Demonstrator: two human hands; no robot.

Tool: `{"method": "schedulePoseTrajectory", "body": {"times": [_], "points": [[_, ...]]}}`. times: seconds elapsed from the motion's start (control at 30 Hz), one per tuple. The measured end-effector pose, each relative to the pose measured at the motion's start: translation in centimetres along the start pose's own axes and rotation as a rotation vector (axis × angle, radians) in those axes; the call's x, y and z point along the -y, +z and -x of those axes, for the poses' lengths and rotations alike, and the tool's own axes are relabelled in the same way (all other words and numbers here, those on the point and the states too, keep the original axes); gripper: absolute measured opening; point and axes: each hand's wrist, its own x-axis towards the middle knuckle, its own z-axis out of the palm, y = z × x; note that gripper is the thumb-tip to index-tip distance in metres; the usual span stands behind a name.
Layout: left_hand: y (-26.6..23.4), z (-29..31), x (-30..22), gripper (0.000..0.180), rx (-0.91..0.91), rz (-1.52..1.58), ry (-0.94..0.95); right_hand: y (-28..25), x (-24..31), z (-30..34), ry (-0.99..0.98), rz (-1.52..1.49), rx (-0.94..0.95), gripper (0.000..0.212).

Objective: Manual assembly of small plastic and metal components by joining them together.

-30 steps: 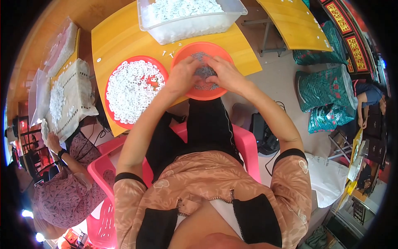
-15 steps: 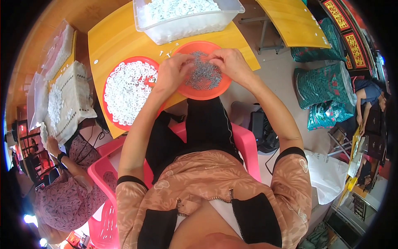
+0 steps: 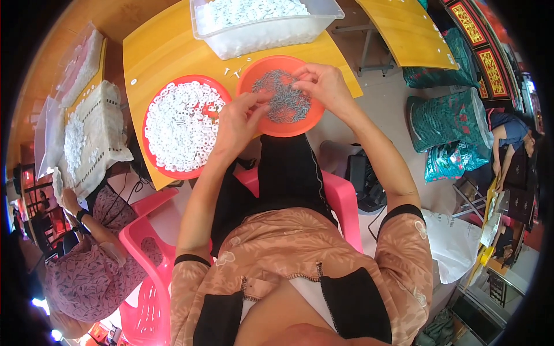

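An orange-red bowl (image 3: 248,79) holds a loose heap of small grey nails or screws (image 3: 288,104). Over its left side, my left hand (image 3: 239,118) has its thumb and fingers bent together; anything between them is too small to make out. My right hand (image 3: 326,86) hovers over the bowl's right side, thumb and fingertips curled close to the nails, and what it pinches cannot be made out. To the left, beside my left forearm, a red round tray (image 3: 149,151) is filled with small white plastic pieces (image 3: 182,127), some with round holes.
Behind the bowl stands a clear plastic bin (image 3: 259,37) of white pieces on the yellow table (image 3: 156,49). A few loose pieces lie nearby. Another person (image 3: 86,271) sits at left by a cloth-covered surface (image 3: 104,132). Green sacks (image 3: 444,118) rest on the floor at right.
My left hand has shifted slightly down and its fingers have come a little apart from the right hand's. The right hand has drawn back slightly to the right.
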Motion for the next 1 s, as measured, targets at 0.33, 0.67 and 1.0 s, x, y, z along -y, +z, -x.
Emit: {"method": "schedulePoseTrajectory", "body": {"times": [0.33,0.67,1.0], "points": [[3.2,-0.3,-1.9,0.016,-0.024,0.532,-0.360,3.1,1.8,1.8,0.186,-0.769,-0.129,0.018],[3.4,0.4,-1.9,0.013,-0.158,0.642,-0.328,4.3,2.2,3.2,0.108,-0.742,-0.205,0.017],[3.0,1.0,-2.3,0.010,-0.319,-0.058,0.061,3.4,2.3,3.4,0.116,-0.460,0.028,0.015]]}}
